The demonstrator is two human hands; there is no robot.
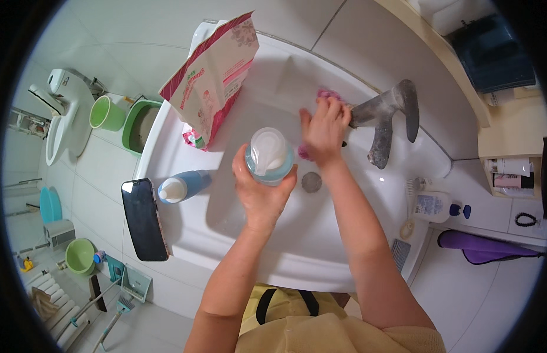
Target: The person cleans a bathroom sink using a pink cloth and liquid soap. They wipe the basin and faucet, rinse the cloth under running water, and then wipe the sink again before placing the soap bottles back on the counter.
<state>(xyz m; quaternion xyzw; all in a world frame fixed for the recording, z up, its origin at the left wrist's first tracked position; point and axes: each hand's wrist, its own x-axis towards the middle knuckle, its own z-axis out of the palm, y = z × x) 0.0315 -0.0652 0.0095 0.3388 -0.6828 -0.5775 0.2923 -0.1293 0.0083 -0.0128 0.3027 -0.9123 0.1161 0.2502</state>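
My left hand [261, 198] holds a clear pump bottle [275, 170] of light blue liquid by its sides, above the white sink basin [238, 220]. The bottle's white pump head faces up at me. Over a pink textured cloth or scrubber [328, 93] lies my right hand [324, 130], beside the faucet base. Pink shows beyond its fingertips and below the palm; the rest is hidden, and I cannot tell whether the fingers grip it. The thumb stands apart from the fingers. A round drain [311, 182] lies between my forearms.
A grey faucet [384, 110] juts over the basin's right side. On the left rim stand a tall pouch [216, 79] and a blue bottle [185, 186], with a smartphone [144, 220] at the edge. A white bottle [432, 206] and a brush [410, 198] lie on the right rim.
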